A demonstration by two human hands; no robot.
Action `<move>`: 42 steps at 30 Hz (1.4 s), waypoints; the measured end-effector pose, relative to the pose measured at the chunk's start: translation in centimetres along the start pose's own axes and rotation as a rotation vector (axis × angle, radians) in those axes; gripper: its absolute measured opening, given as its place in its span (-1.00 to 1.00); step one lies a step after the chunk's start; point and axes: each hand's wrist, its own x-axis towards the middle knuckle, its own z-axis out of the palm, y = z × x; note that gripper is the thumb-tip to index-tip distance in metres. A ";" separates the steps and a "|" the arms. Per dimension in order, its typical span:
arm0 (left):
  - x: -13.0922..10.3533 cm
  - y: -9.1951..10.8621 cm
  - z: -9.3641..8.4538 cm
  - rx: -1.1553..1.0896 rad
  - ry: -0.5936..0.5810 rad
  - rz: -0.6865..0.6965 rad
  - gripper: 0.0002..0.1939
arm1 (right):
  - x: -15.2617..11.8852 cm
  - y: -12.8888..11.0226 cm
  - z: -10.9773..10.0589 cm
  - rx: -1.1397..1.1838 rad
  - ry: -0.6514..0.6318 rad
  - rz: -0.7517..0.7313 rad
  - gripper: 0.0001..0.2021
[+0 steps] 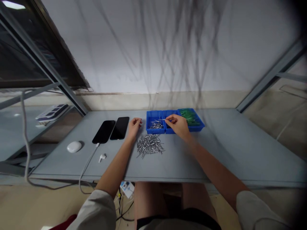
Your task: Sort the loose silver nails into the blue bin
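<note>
My right hand (177, 126) is over the middle compartment of a blue divided bin (155, 131). Its thumb and fingers pinch a thin silver metal pin (162, 119), which points left over the left compartment. More metal pins (156, 125) lie loose in that left compartment. A larger pile of similar metal pins (150, 144) rests on the table in front of the bin. My left hand (135, 126) is just left of the bin with its fingers curled together; what they hold, if anything, is hidden. Green items (189, 117), perhaps in plastic, fill the right compartment. My right hand partly covers the middle one.
Two black phones (104, 131) (120, 128) lie left of my left hand, one with a white cable (89, 160) running over the table edge. Nearby are a white earbud (102, 157) and a round white case (74, 147). Metal frame posts (268, 76) stand at both sides.
</note>
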 end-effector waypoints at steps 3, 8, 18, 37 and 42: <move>-0.1 0.0 0.2 -0.002 -0.019 0.016 -0.67 | 1.2 -0.5 0.5 -0.163 -0.075 -0.104 -0.90; 0.1 -0.2 0.3 0.001 -0.009 0.017 -0.67 | 2.6 -0.1 1.4 -0.376 -0.199 -0.333 -0.87; 0.0 -0.1 0.3 0.004 0.000 0.011 -0.68 | -3.2 0.8 1.6 -0.126 -0.406 -0.762 -0.83; -0.1 -0.1 0.3 0.015 0.007 0.003 -0.67 | -5.0 1.2 2.7 -0.193 -0.467 -0.829 -0.81; -0.2 0.1 0.2 0.006 0.001 0.013 -0.69 | -4.9 1.4 2.7 -0.041 -0.478 -0.698 -0.85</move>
